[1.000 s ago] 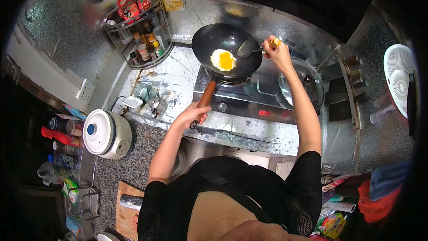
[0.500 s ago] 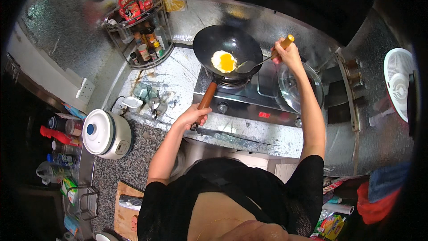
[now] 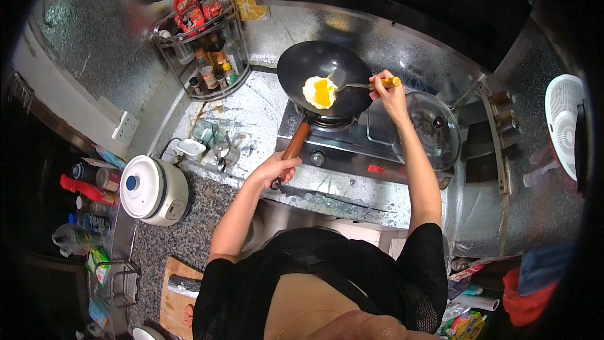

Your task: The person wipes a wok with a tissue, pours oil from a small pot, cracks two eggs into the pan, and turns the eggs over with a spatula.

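Observation:
A black wok [image 3: 296,66] is tilted over the left burner of the gas stove [image 3: 352,148]. Its wooden handle points toward me, and my left hand [image 3: 275,170] is wrapped round it. Inside the wok lies an egg [image 3: 321,92], white round its edge with a broad yellow middle. My right hand [image 3: 389,97] grips a metal spatula [image 3: 358,85] by its yellowish handle. The spatula's blade is in the wok, at the upper right edge of the egg. Just right of the wok, a clear glass lid [image 3: 434,145] lies on the stove, partly behind my right forearm.
A two-tier rack [image 3: 202,44] of sauce bottles and jars fills the back left corner. Small glass containers [image 3: 220,148] stand left of the stove, with a white electric cooker [image 3: 154,190] nearer me. A cutting board [image 3: 173,305] bears a knife. Knives hang in a holder [image 3: 503,145] at right.
My right hand has moved left and slightly down. The spatula's blade has shifted from the egg's lower right to its upper right. The whole view has shifted slightly.

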`<state>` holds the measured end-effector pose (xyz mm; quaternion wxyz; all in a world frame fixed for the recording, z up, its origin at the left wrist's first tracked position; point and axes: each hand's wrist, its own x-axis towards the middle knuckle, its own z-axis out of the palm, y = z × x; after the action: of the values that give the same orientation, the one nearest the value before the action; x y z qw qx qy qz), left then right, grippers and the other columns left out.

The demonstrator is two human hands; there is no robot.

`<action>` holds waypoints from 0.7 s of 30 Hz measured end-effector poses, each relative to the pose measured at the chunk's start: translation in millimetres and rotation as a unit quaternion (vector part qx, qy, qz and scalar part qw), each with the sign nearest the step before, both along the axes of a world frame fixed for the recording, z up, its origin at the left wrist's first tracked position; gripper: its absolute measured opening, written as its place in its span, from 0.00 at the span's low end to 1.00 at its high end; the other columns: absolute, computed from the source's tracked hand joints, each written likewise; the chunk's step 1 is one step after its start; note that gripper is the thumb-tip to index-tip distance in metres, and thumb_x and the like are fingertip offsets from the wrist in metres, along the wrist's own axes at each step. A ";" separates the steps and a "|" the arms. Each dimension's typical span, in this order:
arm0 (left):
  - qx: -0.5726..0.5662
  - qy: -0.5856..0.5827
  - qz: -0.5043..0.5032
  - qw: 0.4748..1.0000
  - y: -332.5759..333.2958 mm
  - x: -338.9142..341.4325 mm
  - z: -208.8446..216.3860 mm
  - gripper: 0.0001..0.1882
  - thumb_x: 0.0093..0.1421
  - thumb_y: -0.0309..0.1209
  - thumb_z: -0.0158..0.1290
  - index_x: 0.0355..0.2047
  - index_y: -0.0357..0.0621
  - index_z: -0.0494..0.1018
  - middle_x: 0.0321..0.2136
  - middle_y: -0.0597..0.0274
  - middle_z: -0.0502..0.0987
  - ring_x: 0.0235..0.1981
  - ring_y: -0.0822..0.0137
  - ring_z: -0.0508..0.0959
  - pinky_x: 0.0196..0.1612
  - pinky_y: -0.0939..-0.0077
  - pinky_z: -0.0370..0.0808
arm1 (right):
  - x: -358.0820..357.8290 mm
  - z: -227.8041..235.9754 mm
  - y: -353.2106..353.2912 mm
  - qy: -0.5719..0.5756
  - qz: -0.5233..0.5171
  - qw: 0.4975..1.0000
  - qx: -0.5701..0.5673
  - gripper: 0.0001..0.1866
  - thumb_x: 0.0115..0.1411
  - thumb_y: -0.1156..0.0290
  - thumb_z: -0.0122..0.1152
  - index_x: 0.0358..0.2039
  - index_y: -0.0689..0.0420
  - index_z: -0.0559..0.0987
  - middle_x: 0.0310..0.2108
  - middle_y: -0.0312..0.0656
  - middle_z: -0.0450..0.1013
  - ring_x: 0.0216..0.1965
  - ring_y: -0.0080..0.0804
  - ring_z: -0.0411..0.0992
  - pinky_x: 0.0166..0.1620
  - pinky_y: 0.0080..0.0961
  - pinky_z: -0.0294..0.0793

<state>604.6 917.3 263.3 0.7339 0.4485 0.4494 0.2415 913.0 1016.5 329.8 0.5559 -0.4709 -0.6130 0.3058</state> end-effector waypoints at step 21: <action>0.000 -0.006 0.000 1.000 2.6 -2.9 -7.6 0.12 0.52 0.33 0.51 0.28 0.38 0.62 0.14 0.65 0.65 0.11 0.76 0.65 0.13 0.82 0.61 | 31.0 74.1 -10.9 -0.055 -0.033 0.990 -0.124 0.11 0.58 0.66 0.46 0.24 0.61 0.68 0.21 0.40 0.71 0.13 0.22 0.69 0.16 0.15 0.70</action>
<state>601.6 919.9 255.8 0.7362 0.4473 0.4451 0.2446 944.0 1005.6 403.9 0.4678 -0.5723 -0.5844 0.3349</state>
